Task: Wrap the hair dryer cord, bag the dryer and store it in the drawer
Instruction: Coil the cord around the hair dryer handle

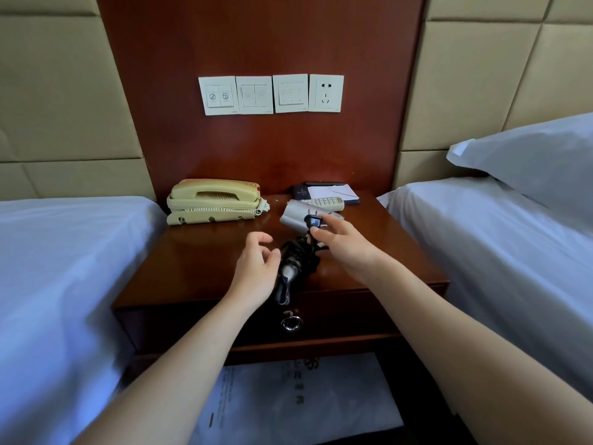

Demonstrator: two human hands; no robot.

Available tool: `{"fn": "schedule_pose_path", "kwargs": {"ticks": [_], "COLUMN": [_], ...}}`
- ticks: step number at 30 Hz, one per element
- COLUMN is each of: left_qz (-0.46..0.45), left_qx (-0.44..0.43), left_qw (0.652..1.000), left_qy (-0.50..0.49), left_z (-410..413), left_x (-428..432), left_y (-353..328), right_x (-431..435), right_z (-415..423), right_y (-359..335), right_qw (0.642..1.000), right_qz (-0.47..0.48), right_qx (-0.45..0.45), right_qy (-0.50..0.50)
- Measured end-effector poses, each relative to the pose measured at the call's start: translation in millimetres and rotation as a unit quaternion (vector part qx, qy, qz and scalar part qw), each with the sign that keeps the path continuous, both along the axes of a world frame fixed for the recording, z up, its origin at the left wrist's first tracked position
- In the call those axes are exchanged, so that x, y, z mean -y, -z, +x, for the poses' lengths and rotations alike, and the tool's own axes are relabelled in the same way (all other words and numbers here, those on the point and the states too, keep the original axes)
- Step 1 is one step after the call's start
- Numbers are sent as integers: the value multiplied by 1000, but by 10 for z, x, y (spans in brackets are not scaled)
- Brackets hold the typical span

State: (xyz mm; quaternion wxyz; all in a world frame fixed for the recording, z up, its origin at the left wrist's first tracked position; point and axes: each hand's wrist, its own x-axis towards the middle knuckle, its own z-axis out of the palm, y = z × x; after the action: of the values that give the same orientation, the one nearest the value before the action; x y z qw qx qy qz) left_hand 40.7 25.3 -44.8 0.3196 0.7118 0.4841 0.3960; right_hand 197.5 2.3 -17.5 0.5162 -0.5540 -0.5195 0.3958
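Black plug (313, 220) pinched by right hand (345, 247), apparently for tucking; left hand (256, 268) open, empty, beside dryer (286, 275) at nightstand (192, 268) front edge.

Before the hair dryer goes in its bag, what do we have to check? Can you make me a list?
1. Plug out of the wall socket: ok, the socket is empty.
2. Cord wound round the hair dryer: not ok, it is bunched at the handle with the plug end loose.
3. Plug end held: ok, the right hand pinches it.
4. Left hand free: ok, open and holding nothing.
5. Bag ready: not ok, it lies below the nightstand, untouched.
6. Drawer open: not ok, it is shut.
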Motion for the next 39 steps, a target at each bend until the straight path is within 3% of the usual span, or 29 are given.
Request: {"fn": "schedule_pose_path", "kwargs": {"ticks": [6,10,16,23,31,35,39], "left_qz": [18,25,20,-14,-81,-123,-89], "left_qx": [-57,-72,-91,-71,-18,29,8], "left_qw": [998,997,995,997,996,990,993], "left_qy": [29,16,29,16,15,70,82], "left_z": [25,9,-4,27,9,-25,-38], "left_x": [-77,-97,-95,-129,-179,-179,-173], "left_y": [-34,-49,-70,-102,-97,-132,-153], "right_x": [-28,-64,-25,136,263,272,270], "right_z": [-118,-74,-15,-69,-15,-1,-6], "right_y": [-42,-68,-78,-68,-88,-88,-112], "right_qw": [972,968,942,916,898,895,883], "right_qz": [59,50,64,138,118,107,84], "right_qx": [224,237,328,376,423,433,461], "right_qy": [42,60,-10,-10,-39,-8,-1]}}
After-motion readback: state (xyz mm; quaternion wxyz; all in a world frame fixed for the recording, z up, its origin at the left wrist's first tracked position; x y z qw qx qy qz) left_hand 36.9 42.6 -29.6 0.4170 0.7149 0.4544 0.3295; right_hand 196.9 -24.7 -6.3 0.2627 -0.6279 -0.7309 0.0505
